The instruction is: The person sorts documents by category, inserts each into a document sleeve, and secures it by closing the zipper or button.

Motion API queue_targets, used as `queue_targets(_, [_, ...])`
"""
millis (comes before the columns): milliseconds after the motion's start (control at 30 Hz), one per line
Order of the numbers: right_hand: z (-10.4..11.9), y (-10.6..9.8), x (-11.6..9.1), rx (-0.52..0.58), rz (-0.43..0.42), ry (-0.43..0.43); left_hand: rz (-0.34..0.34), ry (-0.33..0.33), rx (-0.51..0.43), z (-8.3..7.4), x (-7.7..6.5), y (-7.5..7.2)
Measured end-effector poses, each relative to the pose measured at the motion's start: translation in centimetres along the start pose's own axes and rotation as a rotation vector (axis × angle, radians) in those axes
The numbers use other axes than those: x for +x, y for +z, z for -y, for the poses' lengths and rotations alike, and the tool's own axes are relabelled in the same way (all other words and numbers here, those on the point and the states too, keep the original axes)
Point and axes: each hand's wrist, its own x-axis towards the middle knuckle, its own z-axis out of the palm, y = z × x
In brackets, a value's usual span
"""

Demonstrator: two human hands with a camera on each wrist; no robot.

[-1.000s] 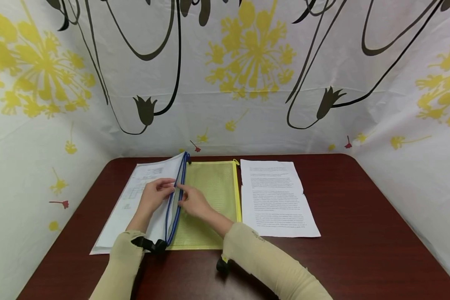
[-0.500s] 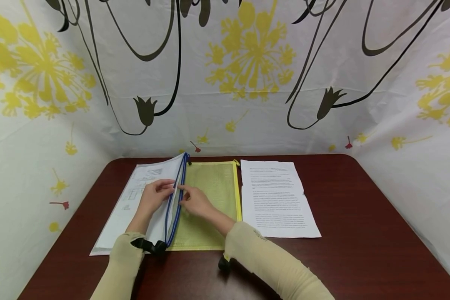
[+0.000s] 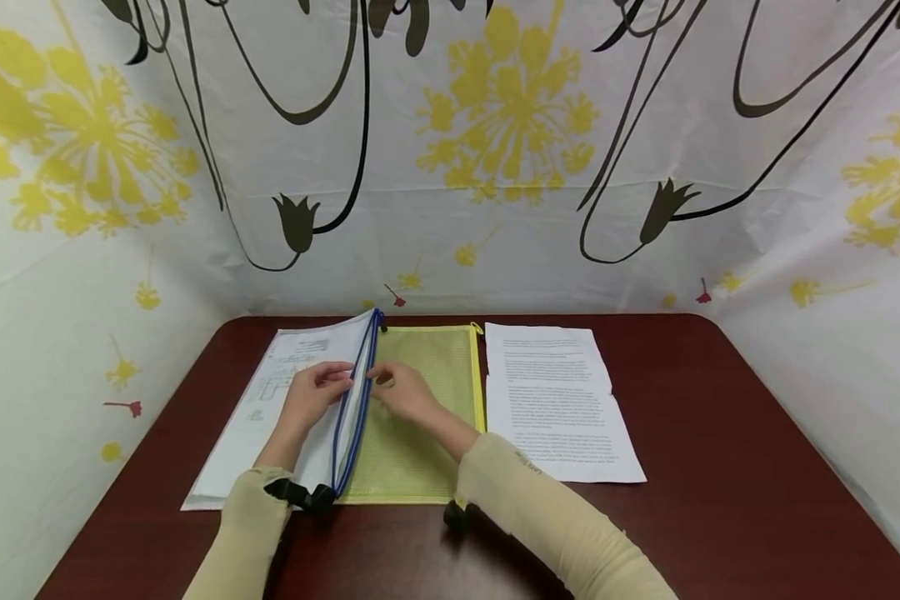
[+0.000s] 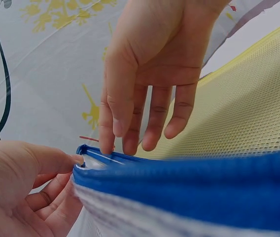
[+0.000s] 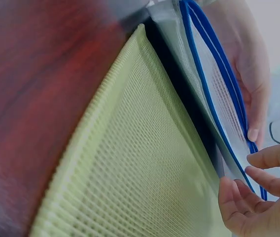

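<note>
A white mesh zip pouch (image 3: 354, 421) with a blue zipper edge lies at the left, its mouth parted, with white printed paper (image 3: 273, 387) showing on its left side. My left hand (image 3: 312, 398) pinches the blue edge between thumb and fingers, seen close up in the left wrist view. Facing it, my right hand (image 3: 408, 392) has its fingertips at the opposite blue edge. In the left wrist view those right-hand fingers (image 4: 156, 118) point down fairly straight at the mouth. Beneath the right hand lies a yellow mesh pouch (image 3: 427, 354).
A printed sheet (image 3: 551, 400) lies right of the yellow pouch. All rest on a dark red-brown table (image 3: 690, 433). A white patterned cloth (image 3: 450, 250) rises behind and along both sides. Each sleeve has a black wrist-camera mount.
The right hand has shifted slightly rightward, and the gap between the blue edges looks a little wider. The left hand stays at its edge. The head view has shifted slightly.
</note>
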Motion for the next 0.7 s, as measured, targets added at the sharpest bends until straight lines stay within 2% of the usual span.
queue_targets(267, [0.4, -0.8, 1.8, -0.024, -0.057, -0.021, -0.01, -0.013, -0.003, 0.1, 0.0, -0.2])
queue_targets(700, [0.7, -2.2, 4.6, -0.013, -0.152, -0.026, -0.015, 0.005, 0.005, 0.0, -0.1, -0.5])
